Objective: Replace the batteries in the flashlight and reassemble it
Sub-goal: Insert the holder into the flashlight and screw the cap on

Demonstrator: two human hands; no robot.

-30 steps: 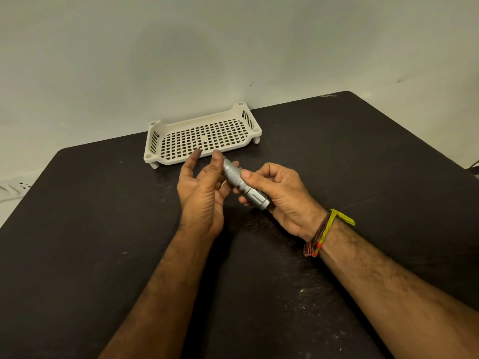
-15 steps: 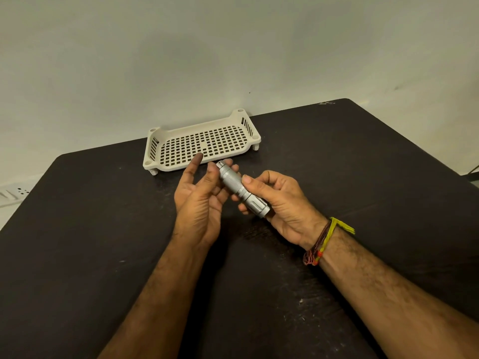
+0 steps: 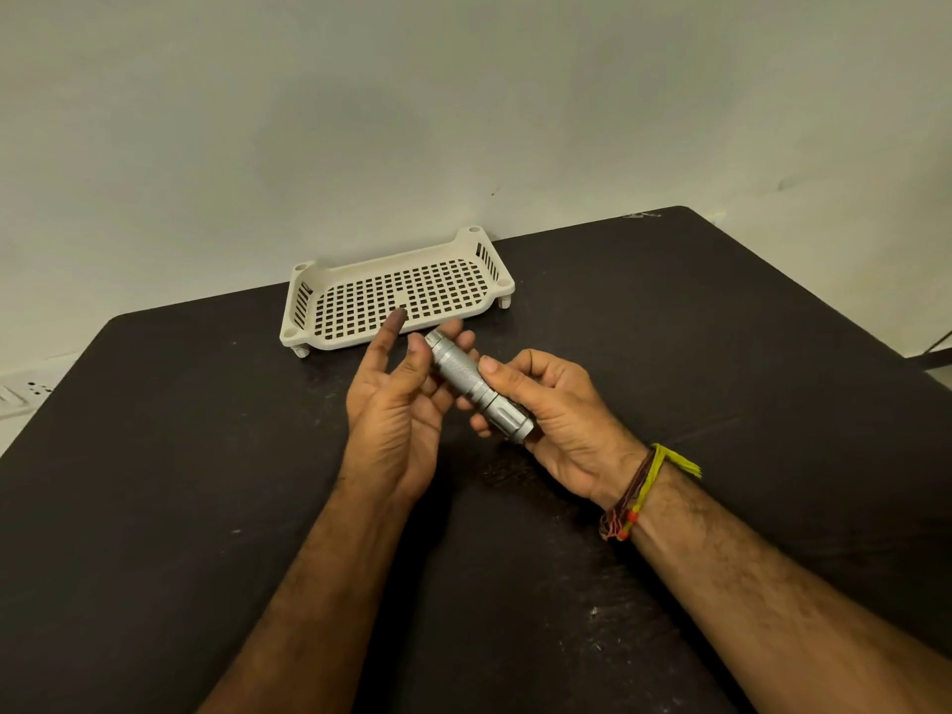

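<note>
Left hand [image 3: 396,420] opened, flashlight [image 3: 476,386] between right fingers [image 3: 492,365]

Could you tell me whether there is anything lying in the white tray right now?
No, the white tray shows only its bare perforated floor, with nothing lying inside it.

Plain pale wall [image 3: 360,121] behind — scuffed black table [image 3: 154,507].
</note>
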